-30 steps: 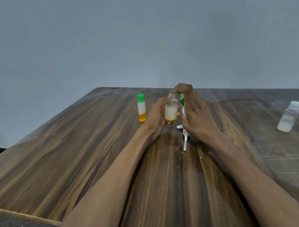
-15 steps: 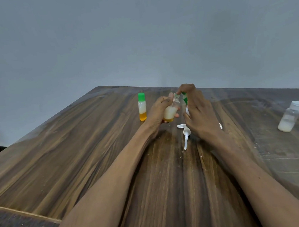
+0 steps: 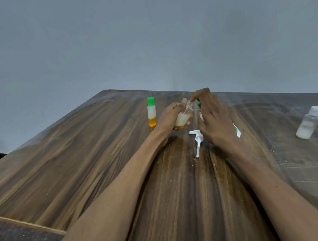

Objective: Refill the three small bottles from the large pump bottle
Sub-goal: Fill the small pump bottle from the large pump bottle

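Left hand (image 3: 170,117) grips a small clear plastic bottle (image 3: 182,117), uncapped, tilted, holding white liquid over an amber layer, raised just above the brown wood-grain table (image 3: 99,157). Right hand (image 3: 214,122) clasps the large white-and-green bottle (image 3: 237,131), mostly hidden behind it, tipped toward the small bottle's neck. White pump head with tube (image 3: 197,139) lies on the table between the wrists. Green-capped small bottle (image 3: 151,111) stands upright just left of the left hand. White-capped clear bottle (image 3: 309,123) stands well apart at right.
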